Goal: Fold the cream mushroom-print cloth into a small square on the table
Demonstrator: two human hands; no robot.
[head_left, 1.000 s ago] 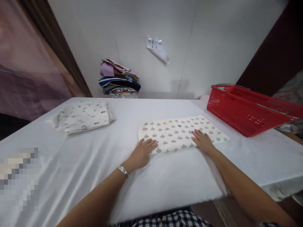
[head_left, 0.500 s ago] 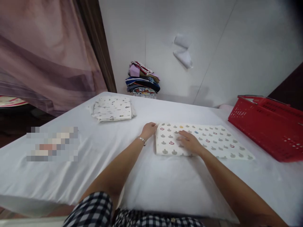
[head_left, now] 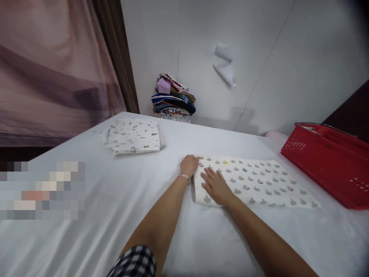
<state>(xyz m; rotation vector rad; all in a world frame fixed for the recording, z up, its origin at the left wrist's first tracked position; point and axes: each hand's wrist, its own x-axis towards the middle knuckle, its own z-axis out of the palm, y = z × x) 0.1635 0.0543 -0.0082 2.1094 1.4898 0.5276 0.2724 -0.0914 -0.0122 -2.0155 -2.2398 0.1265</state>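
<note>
Worktop (head_left: 129, 188): broad, under a white cover that creases toward the near left
Pink curtain (head_left: 57, 69): hangs beyond the far left edge, with a brown strip along its right side
Red basket (head_left: 328, 165): at the right, perforated walls, partly out of view
Printed cloth (head_left: 259, 186): lies flat on the worktop, a long shape scattered with grey motifs and a few coloured ones – beneath the right fingers, its left end beside the left fingers, the rest stretching right, near the basket
Folded white cloth (head_left: 135, 134): farther back at the left, well apart from both hands
Clothes stack (head_left: 174, 98): folded pieces of several colours, against the wall beyond the worktop
Right hand (head_left: 216, 186): palm down near the cloth's left end, fingers outspread and pressing nothing between them
Left hand (head_left: 188, 165): fingers bent at the cloth's far left corner – cannot tell whether they pinch it
Bracelet (head_left: 184, 176): silvery, around the left wrist
</note>
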